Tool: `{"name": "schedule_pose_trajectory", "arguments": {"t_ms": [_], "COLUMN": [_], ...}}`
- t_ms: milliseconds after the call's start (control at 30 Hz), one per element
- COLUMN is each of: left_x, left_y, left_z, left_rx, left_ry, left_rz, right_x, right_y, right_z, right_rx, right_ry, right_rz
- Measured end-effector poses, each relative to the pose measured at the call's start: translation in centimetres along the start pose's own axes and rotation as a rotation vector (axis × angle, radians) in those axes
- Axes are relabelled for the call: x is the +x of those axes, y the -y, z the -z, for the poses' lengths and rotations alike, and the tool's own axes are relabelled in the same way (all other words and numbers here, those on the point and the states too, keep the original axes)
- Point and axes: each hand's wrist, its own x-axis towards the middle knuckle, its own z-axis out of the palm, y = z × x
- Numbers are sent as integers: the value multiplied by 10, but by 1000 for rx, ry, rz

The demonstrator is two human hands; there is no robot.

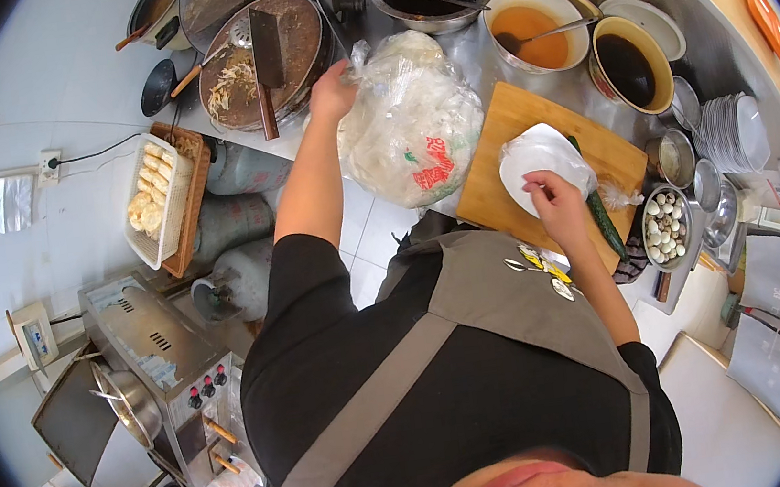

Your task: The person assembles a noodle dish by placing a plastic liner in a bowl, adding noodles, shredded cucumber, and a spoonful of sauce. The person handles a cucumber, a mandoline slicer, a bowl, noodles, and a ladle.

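My left hand is closed on the upper left edge of a large clear plastic bag with pale contents and red and green print. My right hand is over the near side of a white dish. Its fingers are curled and pressed together at the dish, and what they pinch is hidden. Thin clear plastic lies about the dish's right side. The dish sits on a wooden cutting board. A dark green cucumber lies along the board's right part, beside my right hand.
A cleaver lies on a round chopping block at the far left. Bowls of dark liquid and orange liquid stand behind the board. Stacked plates and a bowl of small eggs are to the right.
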Motion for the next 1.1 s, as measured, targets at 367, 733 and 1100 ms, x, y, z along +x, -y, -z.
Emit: {"name": "schedule_pose_trajectory", "arguments": {"t_ms": [367,733,1100], "left_x": [16,-9,-81], "left_y": [-28,-56,-40], "left_z": [12,115,244], "left_rx": [179,-874,-1166], "left_ry": [329,210,-18], "left_rz": [2,193,171], "right_x": [85,107,174], "right_y": [39,68,172], "right_z": [-126,-195,-195], "right_rx": [8,-524,69], "right_ry": [317,311,295], "right_rz": [-6,-68,151]}}
